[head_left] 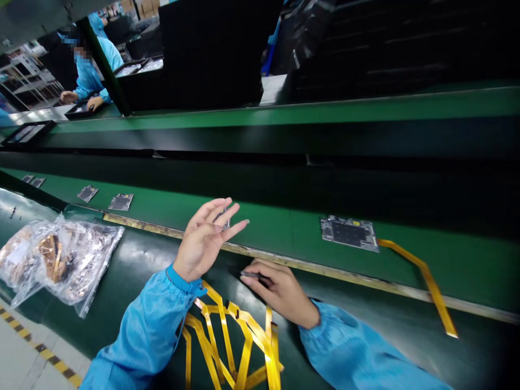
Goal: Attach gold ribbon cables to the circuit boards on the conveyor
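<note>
My left hand is raised at the edge of the green conveyor belt, its fingers spread. Behind those fingers a small circuit board is partly hidden; whether they touch it I cannot tell. My right hand is closed around a thin dark stick-like tool, its tip pointing left. Below both hands lies a loose pile of yellow flat flex cables. To the right on the belt is another circuit board, with a yellow flex cable running from it over the belt's edge.
Several circuit boards lie along the belt to the left. Clear plastic bags of copper-coloured parts sit at the left of the bench. A raised rail divides bench and belt. Across the line, a person in blue works over a black tray.
</note>
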`<action>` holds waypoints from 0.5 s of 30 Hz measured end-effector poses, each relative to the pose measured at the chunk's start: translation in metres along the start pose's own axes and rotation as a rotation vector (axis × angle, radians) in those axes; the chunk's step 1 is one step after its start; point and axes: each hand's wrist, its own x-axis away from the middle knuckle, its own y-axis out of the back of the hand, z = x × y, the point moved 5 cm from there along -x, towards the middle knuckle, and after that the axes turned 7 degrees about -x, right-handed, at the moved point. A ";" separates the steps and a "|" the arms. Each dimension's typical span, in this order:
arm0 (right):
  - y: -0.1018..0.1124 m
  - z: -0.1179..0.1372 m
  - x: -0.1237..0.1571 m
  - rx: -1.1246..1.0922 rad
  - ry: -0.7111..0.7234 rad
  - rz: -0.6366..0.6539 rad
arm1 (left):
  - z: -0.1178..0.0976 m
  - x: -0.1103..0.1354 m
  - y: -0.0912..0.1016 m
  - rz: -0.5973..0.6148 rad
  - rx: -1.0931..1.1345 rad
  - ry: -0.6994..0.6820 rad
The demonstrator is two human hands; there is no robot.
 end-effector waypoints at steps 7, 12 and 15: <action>-0.001 0.000 0.001 -0.003 0.026 -0.021 | -0.009 0.006 -0.011 0.021 0.005 -0.020; 0.001 0.003 -0.001 -0.015 0.034 -0.029 | -0.045 0.037 -0.033 0.236 -0.005 -0.181; 0.001 0.006 -0.002 -0.029 0.038 -0.022 | -0.067 0.070 -0.047 0.514 -0.076 -0.294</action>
